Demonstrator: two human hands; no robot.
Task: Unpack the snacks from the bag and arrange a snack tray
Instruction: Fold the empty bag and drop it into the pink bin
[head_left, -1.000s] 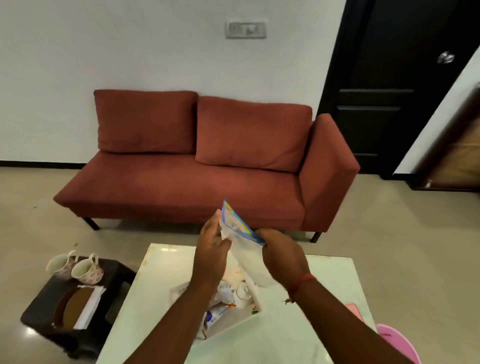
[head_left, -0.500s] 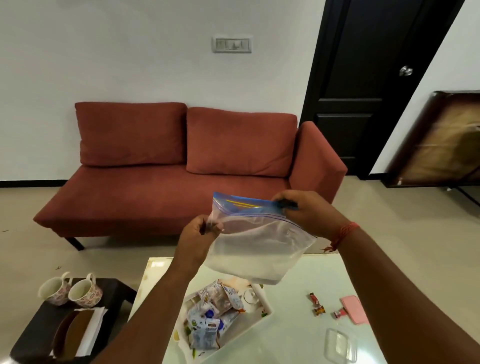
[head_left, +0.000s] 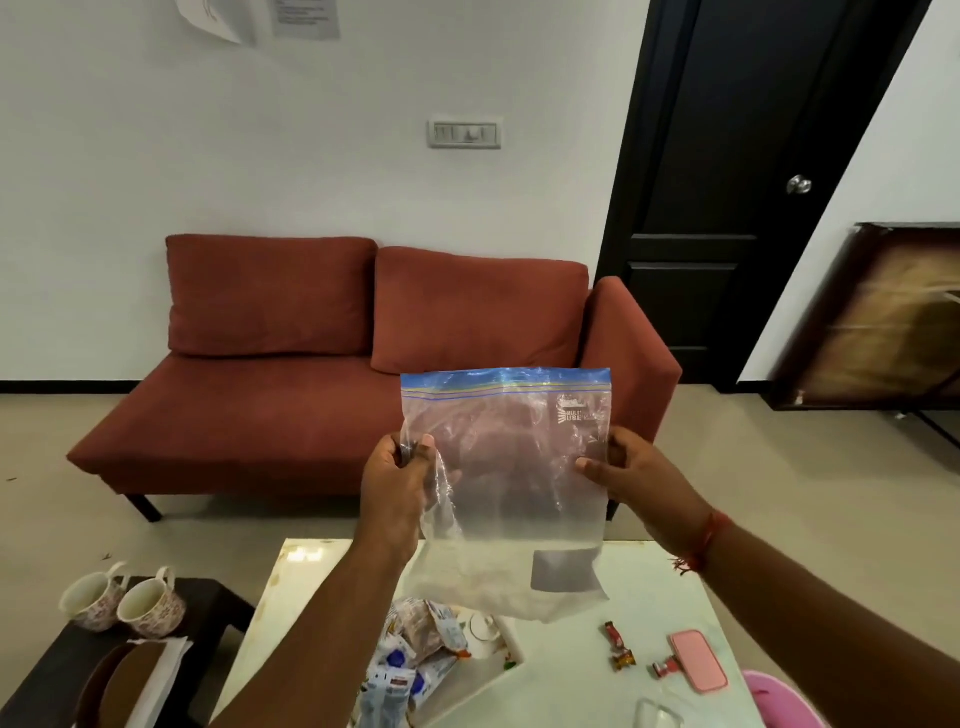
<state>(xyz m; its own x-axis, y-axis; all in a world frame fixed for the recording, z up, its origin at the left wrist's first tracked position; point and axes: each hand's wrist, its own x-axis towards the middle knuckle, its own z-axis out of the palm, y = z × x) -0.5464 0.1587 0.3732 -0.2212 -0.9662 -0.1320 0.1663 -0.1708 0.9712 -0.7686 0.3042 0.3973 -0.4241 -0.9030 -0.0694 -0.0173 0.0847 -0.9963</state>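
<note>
holding a clear zip bag (head_left: 511, 483) upright above the white table (head_left: 670, 587), both hands pinch its side edges. the left hand (head_left: 397, 483) curls thumb and fingers round the bag's left edge, and the right hand (head_left: 631, 470) pinches the right edge, thumb on the near face. the bag's blue zip strip is at the top and the bag looks empty, the red sofa (head_left: 291, 395) showing through it. below the bag, on the table, a white tray (head_left: 485, 686) holds a heap of snack packets (head_left: 415, 660) and a small white cup (head_left: 483, 629). on the table right of the tray lie small wrapped candies (head_left: 621, 649) and, just beyond them, a pink phone (head_left: 698, 660). left of the table, two floral mugs (head_left: 124, 603) stand on a dark side table (head_left: 47, 680).
</note>
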